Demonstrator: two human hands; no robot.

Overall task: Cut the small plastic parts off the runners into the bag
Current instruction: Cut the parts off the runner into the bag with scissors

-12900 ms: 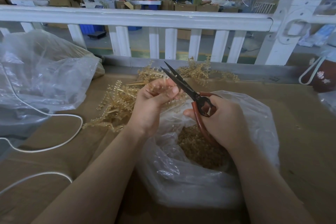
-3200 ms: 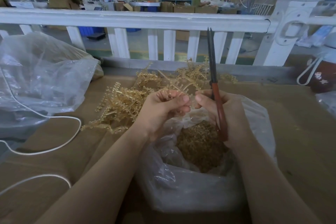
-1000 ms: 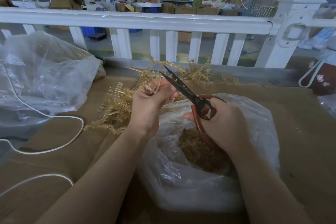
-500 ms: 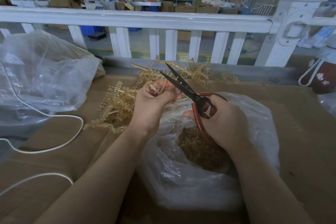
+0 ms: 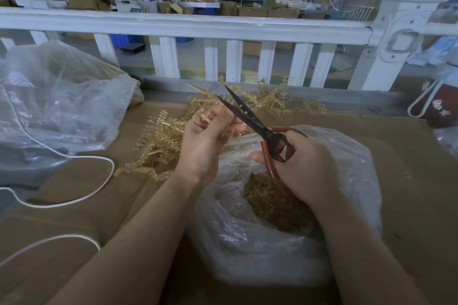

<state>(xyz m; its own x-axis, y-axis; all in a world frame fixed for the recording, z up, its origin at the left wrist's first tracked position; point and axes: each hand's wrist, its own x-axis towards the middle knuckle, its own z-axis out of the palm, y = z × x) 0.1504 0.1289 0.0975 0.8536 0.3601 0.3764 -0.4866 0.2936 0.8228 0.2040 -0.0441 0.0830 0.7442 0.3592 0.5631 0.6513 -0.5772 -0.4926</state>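
Far left on the bench (image 5: 409,156) there's a big crumpled clear bag (image 5: 57,106) with a white cord (image 5: 74,157) looping past it, nothing to do with the cut. Next over is the pile of runners (image 5: 161,141), pale amber, spiky little trees with stubs sticking off a thin spine, spread back toward the white railing (image 5: 186,26).

The left hand (image 5: 205,141) has its grip curled round one runner (image 5: 202,119), pinching it up near the blades. The right hand (image 5: 304,163) has its grip wrapped through the red loops of the scissors (image 5: 250,119), blades parted a little with a tiny part sitting between them.

To do this step well, probably best to hold the runner right over the bag (image 5: 272,242) mouth so each snipped piece drops in rather than flying off, cut flush at the stub, and keep the left fingertips back from the blade edges.

The cut parts (image 5: 270,203) sit heaped in the bag, a grainy tan mound under the right wrist.
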